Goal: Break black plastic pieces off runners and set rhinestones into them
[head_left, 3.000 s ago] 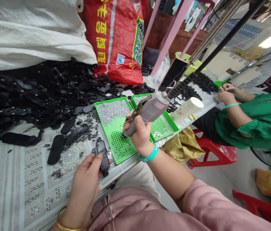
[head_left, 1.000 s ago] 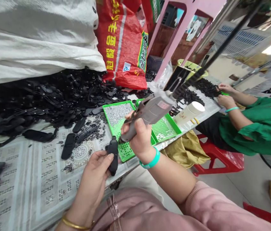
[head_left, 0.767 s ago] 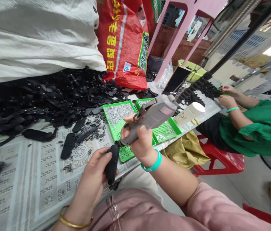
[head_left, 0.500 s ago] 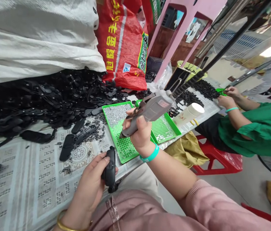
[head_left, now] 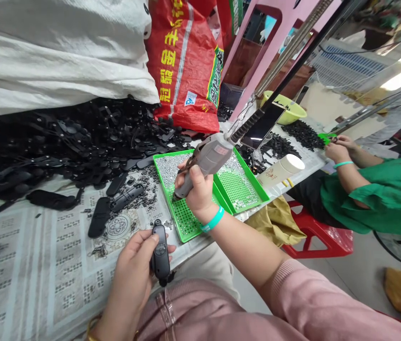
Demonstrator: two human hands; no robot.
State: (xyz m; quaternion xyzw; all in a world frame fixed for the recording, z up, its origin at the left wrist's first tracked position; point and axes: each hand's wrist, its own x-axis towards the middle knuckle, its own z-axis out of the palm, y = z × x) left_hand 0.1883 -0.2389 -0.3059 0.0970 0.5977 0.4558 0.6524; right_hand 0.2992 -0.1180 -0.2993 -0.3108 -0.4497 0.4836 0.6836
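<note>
My left hand [head_left: 132,270] grips a small black plastic casing [head_left: 160,252] near the table's front edge, held upright between thumb and fingers. My right hand [head_left: 195,192] is wrapped round a grey electric screwdriver [head_left: 204,162], hung from a coiled cable. The screwdriver's tip points down onto a green perforated tray [head_left: 182,215] with small silver screws [head_left: 172,166] piled at its far end. A second green tray [head_left: 241,189] lies just right of it.
A big heap of black plastic parts [head_left: 61,142] covers the back left, under a white sack [head_left: 61,47] and a red printed sack [head_left: 186,61]. A person in green [head_left: 374,194] works at the right, near a white cup [head_left: 282,170], a phone [head_left: 262,132] and a red stool [head_left: 317,232].
The screwdriver left the casing and moved away to the screw tray, tip down. My left hand drew the casing back toward me and turned its face up.
</note>
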